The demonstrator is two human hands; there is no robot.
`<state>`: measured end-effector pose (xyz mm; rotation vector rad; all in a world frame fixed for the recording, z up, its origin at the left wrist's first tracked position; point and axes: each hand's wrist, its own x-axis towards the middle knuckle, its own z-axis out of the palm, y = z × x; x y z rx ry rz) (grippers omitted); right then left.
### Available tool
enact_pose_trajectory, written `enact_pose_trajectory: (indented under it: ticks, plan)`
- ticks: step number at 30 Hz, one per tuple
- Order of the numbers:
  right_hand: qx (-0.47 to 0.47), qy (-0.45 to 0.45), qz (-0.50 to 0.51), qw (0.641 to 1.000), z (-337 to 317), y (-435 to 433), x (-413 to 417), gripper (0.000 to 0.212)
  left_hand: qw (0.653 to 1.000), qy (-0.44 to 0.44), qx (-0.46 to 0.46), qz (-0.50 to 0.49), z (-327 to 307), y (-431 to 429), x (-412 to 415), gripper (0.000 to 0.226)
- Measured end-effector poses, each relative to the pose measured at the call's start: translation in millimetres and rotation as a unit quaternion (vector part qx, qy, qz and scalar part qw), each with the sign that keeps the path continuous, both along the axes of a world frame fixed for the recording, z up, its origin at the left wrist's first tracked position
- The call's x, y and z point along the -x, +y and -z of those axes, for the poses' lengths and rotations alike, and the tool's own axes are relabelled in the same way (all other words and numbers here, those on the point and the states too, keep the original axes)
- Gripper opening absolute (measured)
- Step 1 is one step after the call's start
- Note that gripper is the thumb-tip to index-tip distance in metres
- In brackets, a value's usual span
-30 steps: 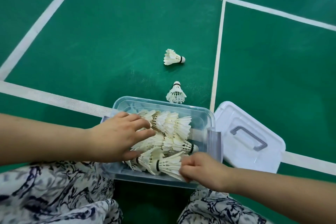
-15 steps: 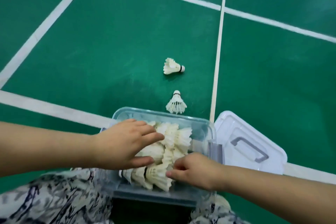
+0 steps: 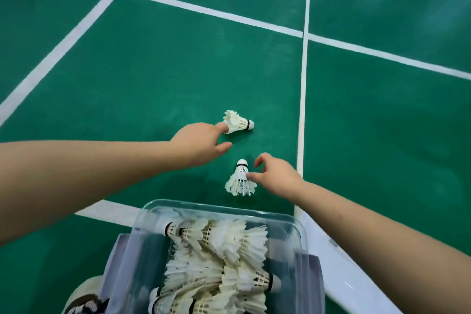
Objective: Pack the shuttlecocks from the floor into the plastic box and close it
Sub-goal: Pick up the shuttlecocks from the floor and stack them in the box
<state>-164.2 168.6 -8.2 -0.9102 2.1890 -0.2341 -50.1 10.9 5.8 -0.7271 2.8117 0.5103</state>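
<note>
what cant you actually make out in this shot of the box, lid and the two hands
- Plastic box, head view: near end cut off by the bottom edge; shuttlecock count inside unclear.
- Lid: mostly hidden by the right forearm and the frame edge.
- Left hand: fingertip overlaps the far shuttlecock; grip unclear.
- Right hand: touches the near shuttlecock, not closed.

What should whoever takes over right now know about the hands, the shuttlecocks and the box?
Left hand: open, fingertip touching the far shuttlecock, no grip yet.
Right hand: open, fingertips at the near shuttlecock, not closed on it.
Plastic box: open, mostly full of shuttlecocks.
Lid: on the floor to the box's right.
Left: pack the last two shuttlecocks, fit the lid.
</note>
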Motion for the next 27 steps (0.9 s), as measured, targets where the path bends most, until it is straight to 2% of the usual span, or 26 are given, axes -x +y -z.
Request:
enact_pose_trajectory:
  ticks: [2, 5, 10, 14, 16, 18, 20, 22, 24, 27]
  plan:
    - [-0.042, 0.033, -0.024, 0.998, 11, -5, -1, 0.049, 0.999, -0.014, -0.005, -0.041, 16, -12, 10, 0.044]
    - [-0.113, 0.032, -0.034, 0.993, 23, -13, -3, 0.064, 0.996, -0.048, -0.036, -0.069, 31, -17, 21, 0.051]
    - [-0.101, 0.028, -0.054, 0.993, 27, -25, -13, 0.038, 0.987, -0.057, -0.127, -0.083, 37, -13, 40, 0.06]
    - [-0.114, 0.017, -0.038, 0.993, 22, -26, -9, 0.033, 0.974, -0.035, -0.185, -0.123, 34, -14, 59, 0.054]
    - [-0.113, 0.005, -0.024, 0.993, 20, -22, -6, 0.031, 0.961, -0.015, -0.233, -0.15, 31, -13, 65, 0.051]
    - [-0.099, -0.004, -0.008, 0.995, 20, -16, -3, 0.025, 0.933, 0.017, -0.298, -0.199, 31, -12, 66, 0.045]
    - [-0.077, -0.018, 0.015, 0.997, 23, -9, 0, 0.023, 0.905, 0.054, -0.348, -0.239, 31, -10, 64, 0.041]
    - [-0.043, -0.075, 0.071, 0.994, 28, -2, 4, 0.013, 0.888, 0.081, -0.369, -0.262, 30, -6, 61, 0.038]
    - [-0.013, -0.17, 0.165, 0.971, 30, 2, 8, 0.011, 0.885, 0.096, -0.369, -0.267, 29, -1, 59, 0.036]
    - [0.023, -0.261, 0.292, 0.92, 28, 4, 15, 0.019, 0.887, 0.116, -0.363, -0.262, 23, 4, 56, 0.033]
